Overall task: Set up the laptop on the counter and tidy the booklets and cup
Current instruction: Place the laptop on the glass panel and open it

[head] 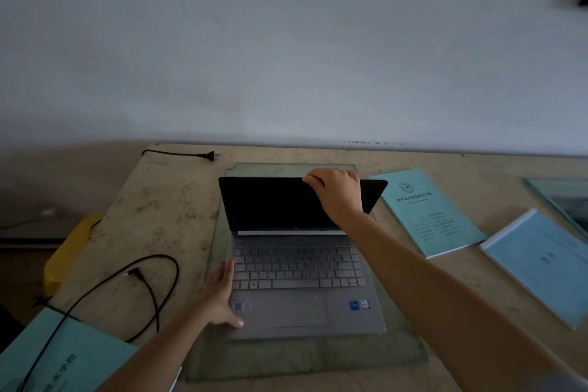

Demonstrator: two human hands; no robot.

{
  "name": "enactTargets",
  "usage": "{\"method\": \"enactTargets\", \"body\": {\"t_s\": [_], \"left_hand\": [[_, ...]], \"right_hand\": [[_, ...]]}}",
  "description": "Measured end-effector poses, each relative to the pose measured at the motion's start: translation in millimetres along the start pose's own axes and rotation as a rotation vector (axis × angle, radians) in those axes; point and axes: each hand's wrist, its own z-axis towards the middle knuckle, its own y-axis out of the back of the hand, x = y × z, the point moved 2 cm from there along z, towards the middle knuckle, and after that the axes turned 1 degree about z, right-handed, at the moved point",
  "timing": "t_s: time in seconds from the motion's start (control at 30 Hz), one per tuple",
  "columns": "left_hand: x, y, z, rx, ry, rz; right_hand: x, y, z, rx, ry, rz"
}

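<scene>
A silver laptop [302,277] lies open on a glass pane [397,350] on the stone counter, its screen dark. My right hand [337,192] grips the top edge of the lid, fingers curled over it. My left hand [222,293] lies flat with straight fingers on the left edge of the laptop base. A teal booklet [429,210] lies right of the laptop, a light blue booklet [541,261] further right. Another teal booklet [63,356] sits at the near left corner. No cup is in view.
A black power cable [152,289] loops over the counter left of the laptop and across the near teal booklet. Its plug [208,156] lies by the wall. A yellow object [71,248] sits beyond the counter's left edge. Another glass pane [560,197] lies at far right.
</scene>
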Motion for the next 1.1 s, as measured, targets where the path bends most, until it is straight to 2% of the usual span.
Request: {"method": "enactTargets", "body": {"t_s": [0.43,0.9,1.1], "left_hand": [[3.5,-0.5,-1.7,-0.007,-0.014,0.003],[5.5,-1.6,-2.4,-0.038,-0.023,0.022],[10.4,-5.1,-11.3,-0.109,-0.046,-0.027]], "right_hand": [[-8.7,-8.1,43.4,0.060,-0.026,0.029],[-10.1,-6.8,49.3,0.095,-0.028,0.067],[-8.1,-3.4,45.0,0.136,-0.013,0.041]]}}
